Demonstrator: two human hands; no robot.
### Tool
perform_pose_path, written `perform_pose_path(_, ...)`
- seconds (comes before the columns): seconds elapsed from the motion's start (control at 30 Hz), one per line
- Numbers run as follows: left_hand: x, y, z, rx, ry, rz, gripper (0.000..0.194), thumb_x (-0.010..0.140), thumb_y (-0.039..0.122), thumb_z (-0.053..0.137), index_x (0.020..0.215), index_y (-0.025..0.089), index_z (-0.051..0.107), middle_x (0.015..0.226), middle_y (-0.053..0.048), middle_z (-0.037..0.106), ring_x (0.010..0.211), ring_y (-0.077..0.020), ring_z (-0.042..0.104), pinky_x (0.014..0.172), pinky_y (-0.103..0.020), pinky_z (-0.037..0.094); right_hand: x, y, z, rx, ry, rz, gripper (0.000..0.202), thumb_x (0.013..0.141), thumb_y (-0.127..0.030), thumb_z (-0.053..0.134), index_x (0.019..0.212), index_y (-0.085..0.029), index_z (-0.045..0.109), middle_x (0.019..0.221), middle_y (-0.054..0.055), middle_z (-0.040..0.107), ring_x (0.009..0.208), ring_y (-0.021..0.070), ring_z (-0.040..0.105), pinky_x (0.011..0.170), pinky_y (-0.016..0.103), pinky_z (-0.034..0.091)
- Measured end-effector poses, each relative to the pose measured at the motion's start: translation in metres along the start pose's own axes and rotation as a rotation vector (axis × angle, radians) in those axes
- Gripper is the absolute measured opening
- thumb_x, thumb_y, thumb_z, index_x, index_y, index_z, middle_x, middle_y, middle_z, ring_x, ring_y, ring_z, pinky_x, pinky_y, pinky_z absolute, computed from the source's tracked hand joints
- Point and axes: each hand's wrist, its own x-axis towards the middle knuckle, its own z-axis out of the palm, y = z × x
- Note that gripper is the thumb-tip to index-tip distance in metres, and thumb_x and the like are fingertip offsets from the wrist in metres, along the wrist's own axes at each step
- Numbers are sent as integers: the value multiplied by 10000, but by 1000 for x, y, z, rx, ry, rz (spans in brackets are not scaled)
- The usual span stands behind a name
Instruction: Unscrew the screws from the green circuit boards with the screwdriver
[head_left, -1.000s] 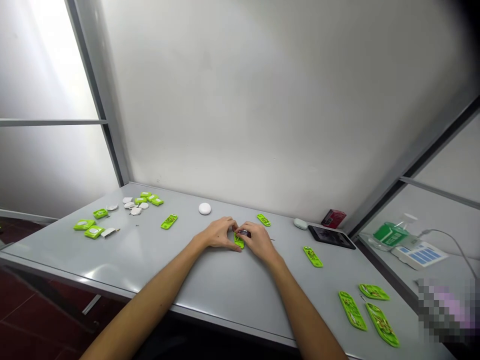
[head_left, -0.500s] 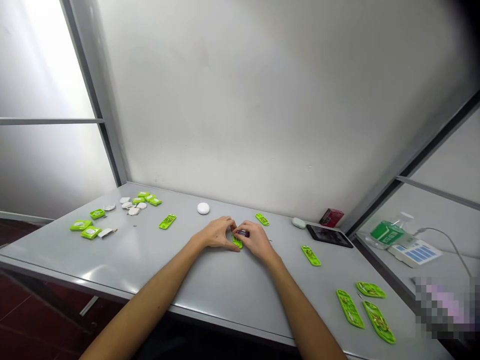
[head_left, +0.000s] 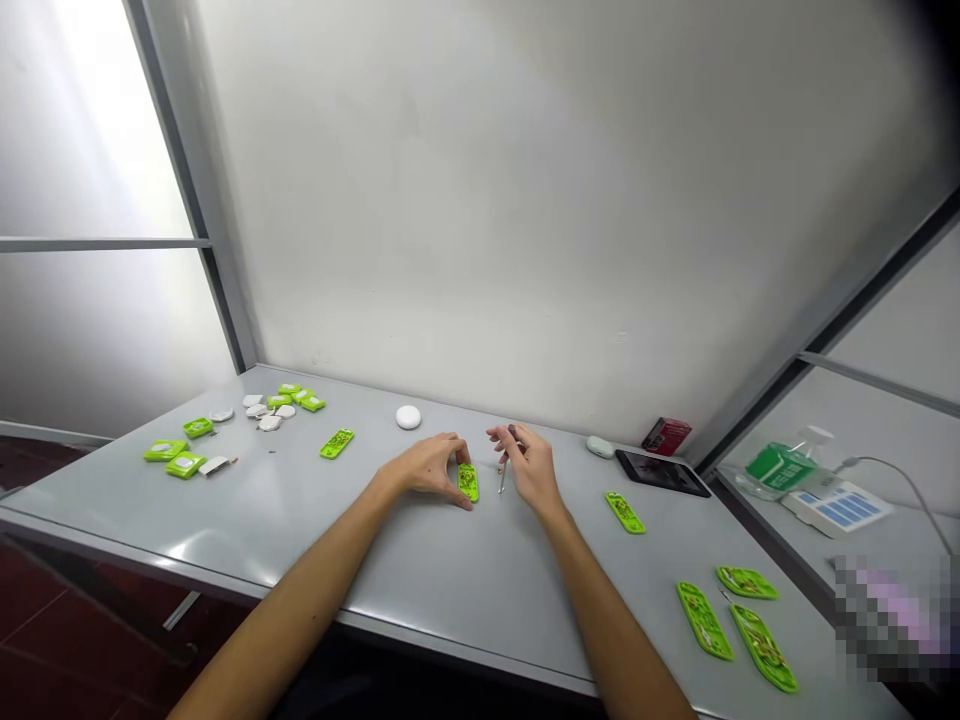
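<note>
Near the middle of the table, my left hand point(head_left: 436, 468) grips a small green tray-like piece point(head_left: 468, 482) by its ends, thumb at the near end and fingers at the far end. Small dark and reddish parts show inside the piece. To its right, my right hand point(head_left: 529, 462) holds a thin screwdriver point(head_left: 503, 474), its dark handle in the fingers and its metal shaft pointing down at the table. The screwdriver and the green piece are apart. Small bits near the screwdriver's shaft are too tiny to make out.
Green pieces point(head_left: 165, 450) and white pieces point(head_left: 270, 423) lie at the left. A round white case point(head_left: 408, 417) sits at the back. On the right are a black tablet point(head_left: 663, 473), a red box point(head_left: 666, 436), a pale case point(head_left: 599, 447) and several green shells point(head_left: 703, 620).
My right hand has moved right, off the green piece, and the screwdriver now shows in its fingers. My left hand still holds the piece, which is now in full view.
</note>
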Motion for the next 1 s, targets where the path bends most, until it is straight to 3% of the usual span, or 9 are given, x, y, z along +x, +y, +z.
perform_pose_path(0.13, -1, -8, -4, 28, 13, -31, 755, 546, 690, 872, 1100, 224, 662, 1117, -57, 636, 981, -217, 606, 783, -288, 436, -2, -3, 3, -72, 39, -55, 513, 1042, -586, 482, 913, -208, 804, 872, 67, 680, 761, 170, 615, 745, 288, 505)
perform_pose_path(0.3, -4, -14, -6, 23, 3, -45, 753, 562, 676, 868, 1131, 226, 666, 1129, -54, 633, 953, -198, 600, 763, -277, 429, -4, -4, 7, 111, -26, -11, 480, 1029, -599, 511, 1016, -196, 772, 833, 38, 657, 591, 125, 550, 562, 250, 457)
perform_pose_path(0.5, -7, -7, -4, -5, 4, -37, 740, 591, 676, 853, 1139, 224, 646, 1131, -45, 641, 946, -187, 594, 763, -273, 432, -7, -8, 9, -24, -22, -144, 435, 1047, -538, 525, 958, -192, 772, 847, 50, 677, 661, 134, 578, 637, 266, 499)
perform_pose_path(0.63, -8, -4, -4, 5, 15, -60, 705, 612, 668, 836, 1107, 215, 622, 1126, -43, 637, 943, -185, 589, 784, -284, 436, -9, -10, 16, 158, -24, -93, 432, 1019, -559, 567, 1010, -175, 764, 913, 68, 666, 653, 132, 602, 573, 263, 540)
perform_pose_path(0.73, -7, -3, -3, 7, 14, -53, 693, 608, 668, 834, 1090, 220, 615, 1110, -43, 634, 966, -198, 588, 787, -291, 432, -10, -10, 21, 295, -25, -32, 435, 1001, -572, 592, 1045, -170, 754, 919, 71, 664, 702, 147, 644, 628, 282, 603)
perform_pose_path(1.0, -6, 2, 1, 5, -2, -36, 679, 602, 686, 825, 1042, 217, 609, 1071, -33, 634, 943, -199, 588, 747, -298, 416, -10, -12, 24, 316, -46, -15, 441, 993, -589, 598, 996, -175, 749, 895, 67, 670, 694, 154, 656, 644, 292, 623)
